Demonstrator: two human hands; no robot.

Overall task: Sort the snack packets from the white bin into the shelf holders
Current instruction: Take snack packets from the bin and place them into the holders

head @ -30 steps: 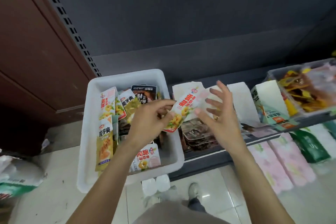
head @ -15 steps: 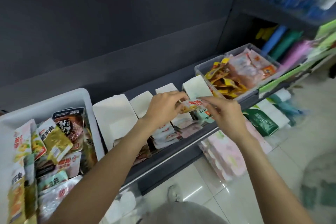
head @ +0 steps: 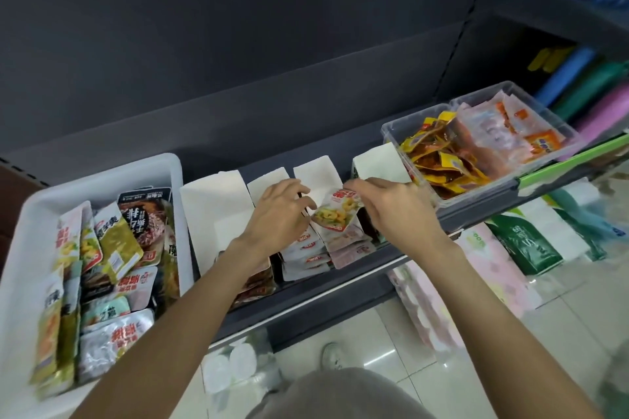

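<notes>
Packet (head: 335, 214) tilted, top up-right

Clear tub (head: 391, 133) of packets, right of shelf

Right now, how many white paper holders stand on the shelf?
4: the widest beside the white bin, two behind the hands, one against the clear tub. None looks hidden.

Dark shelf (head: 340, 286) runs across the view, and sitting on it from the left: a white bin (head: 23, 248) crammed with snack packets, then a row of white card holders (head: 218, 204) side by side with packets stacked inside, then a clear tub (head: 476, 194) of yellow and orange packets at the right end
</notes>
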